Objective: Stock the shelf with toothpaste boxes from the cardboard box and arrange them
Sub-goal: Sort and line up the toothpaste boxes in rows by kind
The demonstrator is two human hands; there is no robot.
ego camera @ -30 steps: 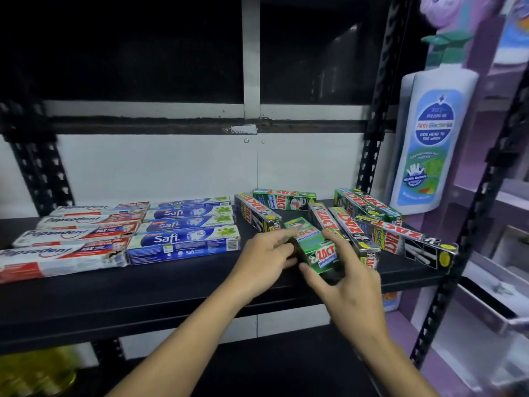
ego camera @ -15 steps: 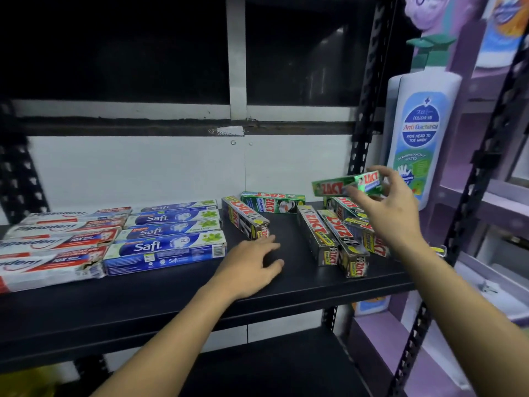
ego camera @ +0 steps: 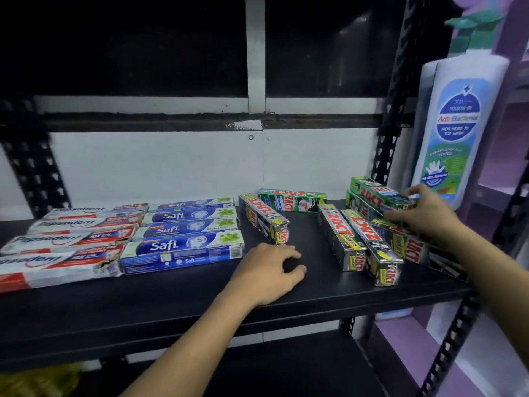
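My right hand grips a green Zact toothpaste box, which lies on top of another green Zact box at the shelf's back right. My left hand rests on the black shelf, fingers loosely curled and holding nothing, just in front of a black Zact box. Two more black Zact boxes lie side by side between my hands. One green Zact box lies crosswise at the back. No cardboard box is in view.
Blue Safi boxes and white Pepsodent boxes lie in rows on the shelf's left half. A large white pump bottle hangs right of the black upright post. Another shelf lies below, purple shelving to the right.
My right hand has brought the green Zact box down from the air onto the stack at the back right. My left hand has stayed on the shelf.
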